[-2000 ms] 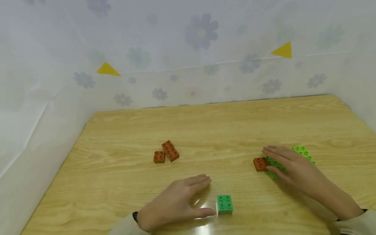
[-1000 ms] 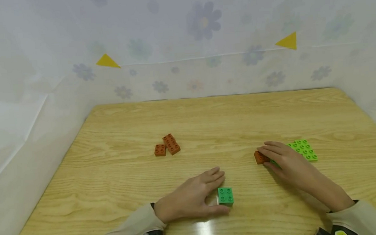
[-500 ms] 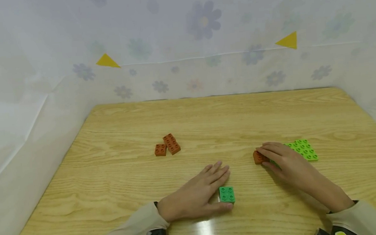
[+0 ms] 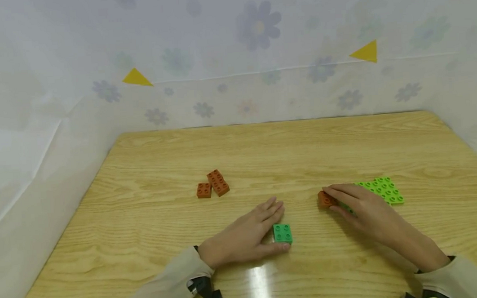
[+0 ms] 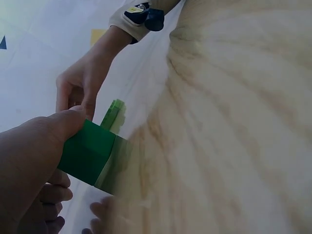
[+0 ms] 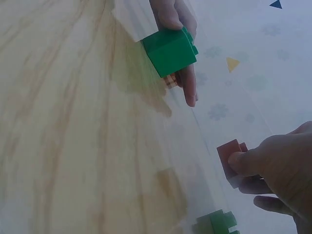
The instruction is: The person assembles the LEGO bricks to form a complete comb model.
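A small square green brick [image 4: 282, 233] is pinched by my left hand [image 4: 245, 238], the thumb on its near side and the fingers on its far side. Its base meets its own reflection on the tabletop in the left wrist view. Farther right, the thumb and fingertips of my right hand [image 4: 371, 209] pinch a small reddish-brown brick [image 4: 326, 199]. In the right wrist view this brown brick [image 6: 228, 157] looks tilted, with its reflection apart from it. A light-green studded plate [image 4: 388, 190] lies partly hidden beneath and behind the right hand.
Two more reddish-brown bricks lie at the back left: a square one [image 4: 204, 191] and a longer one [image 4: 218, 183] touching or nearly touching it. The wooden table [image 4: 146, 244] is enclosed by pale flowered sheeting [image 4: 217, 46] at the back and sides.
My left hand has reached the green brick, taken hold of it and shifted it slightly away from me. My right hand has gripped the brown brick and drawn it a little leftward from the plate.
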{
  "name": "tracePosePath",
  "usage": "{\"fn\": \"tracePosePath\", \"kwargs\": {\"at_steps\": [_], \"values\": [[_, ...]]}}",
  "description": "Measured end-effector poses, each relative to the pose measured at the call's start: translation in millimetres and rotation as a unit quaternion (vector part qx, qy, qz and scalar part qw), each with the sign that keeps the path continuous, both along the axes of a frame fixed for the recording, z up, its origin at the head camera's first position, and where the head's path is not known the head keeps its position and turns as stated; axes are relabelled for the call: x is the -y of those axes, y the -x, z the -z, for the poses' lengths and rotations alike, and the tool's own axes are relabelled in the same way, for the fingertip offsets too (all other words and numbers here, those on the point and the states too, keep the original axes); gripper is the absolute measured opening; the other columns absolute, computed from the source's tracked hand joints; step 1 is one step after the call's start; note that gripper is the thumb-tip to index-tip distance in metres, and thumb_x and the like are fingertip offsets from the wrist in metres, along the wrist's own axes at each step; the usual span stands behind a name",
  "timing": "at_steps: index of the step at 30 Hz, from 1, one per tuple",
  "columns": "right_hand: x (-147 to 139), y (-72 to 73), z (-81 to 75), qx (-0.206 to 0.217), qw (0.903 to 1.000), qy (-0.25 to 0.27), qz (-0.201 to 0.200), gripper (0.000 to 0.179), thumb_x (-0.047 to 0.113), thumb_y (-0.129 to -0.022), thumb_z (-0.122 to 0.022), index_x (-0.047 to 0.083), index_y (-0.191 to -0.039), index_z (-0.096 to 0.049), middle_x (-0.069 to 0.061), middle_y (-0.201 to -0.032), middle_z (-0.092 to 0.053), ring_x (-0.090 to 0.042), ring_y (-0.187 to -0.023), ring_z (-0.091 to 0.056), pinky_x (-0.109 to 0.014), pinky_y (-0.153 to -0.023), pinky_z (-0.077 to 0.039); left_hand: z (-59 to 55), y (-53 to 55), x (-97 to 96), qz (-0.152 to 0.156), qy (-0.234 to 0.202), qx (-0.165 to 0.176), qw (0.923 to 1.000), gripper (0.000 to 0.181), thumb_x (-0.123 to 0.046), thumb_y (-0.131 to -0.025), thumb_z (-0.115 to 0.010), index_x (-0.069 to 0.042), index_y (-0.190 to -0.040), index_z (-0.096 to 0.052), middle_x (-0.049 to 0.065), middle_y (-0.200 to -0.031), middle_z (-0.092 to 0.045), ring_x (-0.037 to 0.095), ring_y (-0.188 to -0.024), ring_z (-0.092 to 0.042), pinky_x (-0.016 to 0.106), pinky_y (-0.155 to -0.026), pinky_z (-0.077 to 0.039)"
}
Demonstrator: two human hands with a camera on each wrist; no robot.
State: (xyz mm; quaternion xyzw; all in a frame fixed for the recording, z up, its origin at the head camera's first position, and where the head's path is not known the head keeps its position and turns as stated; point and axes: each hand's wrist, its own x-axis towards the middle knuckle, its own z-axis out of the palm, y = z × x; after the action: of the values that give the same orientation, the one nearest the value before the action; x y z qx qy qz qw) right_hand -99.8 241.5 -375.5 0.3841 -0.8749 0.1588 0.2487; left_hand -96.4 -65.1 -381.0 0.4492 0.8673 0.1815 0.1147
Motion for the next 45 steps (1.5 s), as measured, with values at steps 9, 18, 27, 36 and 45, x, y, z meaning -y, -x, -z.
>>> {"fn": "tracePosePath", "kwargs": {"at_steps": [9,18,27,36,45], "values": [[7.8,-4.9,-5.3,0.004,0.9996,0.025,-0.017,0.062,0.047,-0.102,-0.033,-0.002,-0.116,-0.066,-0.012,-0.106,-0.067,-0.027,-0.087,-0.067,-0.034,-0.065,-0.057,-4.3,8.9,-1.5,0.004,0.011,0.017,0.9998,0.083,-0.061,-0.097,-0.038,-0.005,-0.154,-0.016,0.011,-0.160,-0.010,0.019,-0.147,0.000,0.036,-0.119,-0.013],[16.0,-6.8,-5.2,0.014,0.9985,0.044,-0.028,0.058,0.046,-0.101,-0.038,-0.001,-0.117,-0.066,-0.010,-0.109,-0.066,-0.025,-0.089,-0.067,-0.026,-0.071,-0.055,-3.8,15.3,-4.6,-0.001,0.015,0.016,0.9998,0.083,-0.061,-0.097,-0.039,-0.004,-0.153,-0.018,0.011,-0.160,-0.010,0.018,-0.147,0.000,0.033,-0.119,-0.012],[29.4,-6.8,-2.9,0.015,0.9942,0.082,-0.068,0.052,0.041,-0.100,-0.044,-0.001,-0.122,-0.064,-0.010,-0.112,-0.066,-0.025,-0.092,-0.066,-0.014,-0.086,-0.049,-3.5,17.7,-6.9,-0.006,0.011,0.028,0.9995,0.082,-0.062,-0.097,-0.038,-0.006,-0.154,-0.018,0.008,-0.161,-0.010,0.016,-0.147,0.000,0.034,-0.119,-0.013],[43.5,-15.4,-6.1,0.089,0.9845,0.127,-0.082,0.054,0.040,-0.098,-0.050,-0.002,-0.131,-0.057,-0.013,-0.115,-0.066,-0.022,-0.096,-0.067,-0.013,-0.090,-0.048,-2.2,19.4,-8.2,-0.002,0.006,0.024,0.9997,0.083,-0.062,-0.096,-0.039,-0.005,-0.153,-0.019,0.009,-0.160,-0.011,0.017,-0.147,0.000,0.034,-0.119,-0.013],[59.0,-26.1,-7.0,0.149,0.9747,0.150,-0.073,0.061,-0.002,-0.072,-0.081,0.008,-0.126,-0.056,-0.001,-0.115,-0.066,-0.018,-0.099,-0.065,-0.020,-0.086,-0.052,-2.2,20.6,-8.8,0.009,0.005,0.014,0.9999,0.083,-0.058,-0.095,-0.047,-0.003,-0.153,-0.022,0.011,-0.159,-0.015,0.020,-0.147,-0.002,0.035,-0.118,-0.016]]}}
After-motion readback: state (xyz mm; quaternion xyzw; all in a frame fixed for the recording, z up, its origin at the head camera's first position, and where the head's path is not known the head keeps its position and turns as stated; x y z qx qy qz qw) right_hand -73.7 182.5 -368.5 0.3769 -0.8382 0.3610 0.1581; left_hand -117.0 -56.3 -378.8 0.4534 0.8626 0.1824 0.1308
